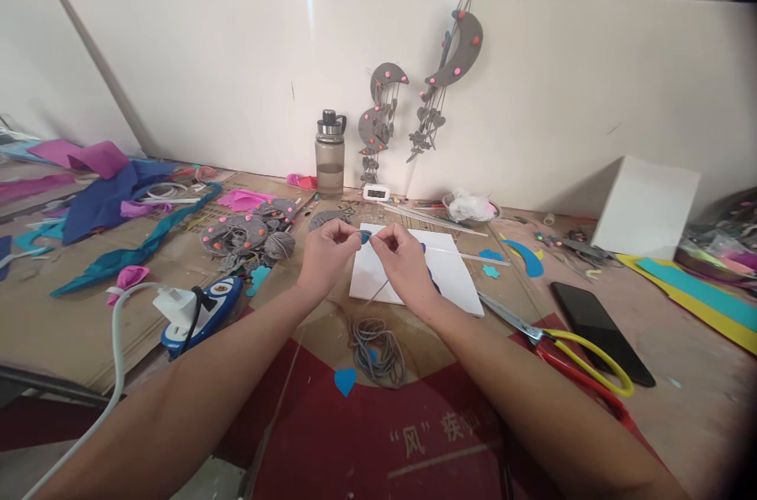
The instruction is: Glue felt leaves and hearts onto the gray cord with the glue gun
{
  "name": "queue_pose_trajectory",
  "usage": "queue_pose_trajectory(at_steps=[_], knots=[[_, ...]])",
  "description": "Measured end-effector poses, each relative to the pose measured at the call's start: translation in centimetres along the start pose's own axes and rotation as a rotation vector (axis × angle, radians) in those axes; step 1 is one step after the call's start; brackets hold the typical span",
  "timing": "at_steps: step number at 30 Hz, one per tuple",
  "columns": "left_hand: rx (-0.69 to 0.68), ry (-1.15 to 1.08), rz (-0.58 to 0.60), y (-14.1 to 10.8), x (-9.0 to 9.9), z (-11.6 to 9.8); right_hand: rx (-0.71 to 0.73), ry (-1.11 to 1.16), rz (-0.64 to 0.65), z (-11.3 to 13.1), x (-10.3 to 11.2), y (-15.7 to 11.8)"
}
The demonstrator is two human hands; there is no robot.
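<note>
My left hand [326, 254] and my right hand [403, 262] meet over a white sheet [458, 271]. Between their fingertips is a small dark blue piece [365, 236], pinched from both sides; its exact shape is too small to tell. A thin grey cord runs down from my right hand toward a loose coil of grey cord [378, 354] near the table's front. Beside the coil lies a blue heart [344, 382]. A clear thin stick [473, 255] lies across the sheet, partly hidden by my right hand.
Scissors [535, 334] and a black phone [600, 334] lie at right. A bottle [330, 157] stands at the back. Grey felt pieces [251, 232], blue cloth [142, 244] and a power strip [204, 315] are at left. Moon-shaped hangings [464, 50] hang on the white board.
</note>
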State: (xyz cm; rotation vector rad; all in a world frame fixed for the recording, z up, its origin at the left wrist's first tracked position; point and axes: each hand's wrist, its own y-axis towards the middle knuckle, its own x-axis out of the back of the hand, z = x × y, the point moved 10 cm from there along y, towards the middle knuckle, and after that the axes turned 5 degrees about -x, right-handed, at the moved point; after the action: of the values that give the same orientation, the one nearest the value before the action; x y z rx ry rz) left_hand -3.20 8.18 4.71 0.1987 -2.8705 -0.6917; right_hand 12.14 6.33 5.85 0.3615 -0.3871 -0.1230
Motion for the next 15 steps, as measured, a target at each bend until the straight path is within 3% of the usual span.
queue_pose_trajectory(at_steps=[15], knots=[[-0.005,-0.119,0.046,-0.13,-0.84,0.82,-0.025,-0.013,-0.051,-0.58,0.47,0.31]])
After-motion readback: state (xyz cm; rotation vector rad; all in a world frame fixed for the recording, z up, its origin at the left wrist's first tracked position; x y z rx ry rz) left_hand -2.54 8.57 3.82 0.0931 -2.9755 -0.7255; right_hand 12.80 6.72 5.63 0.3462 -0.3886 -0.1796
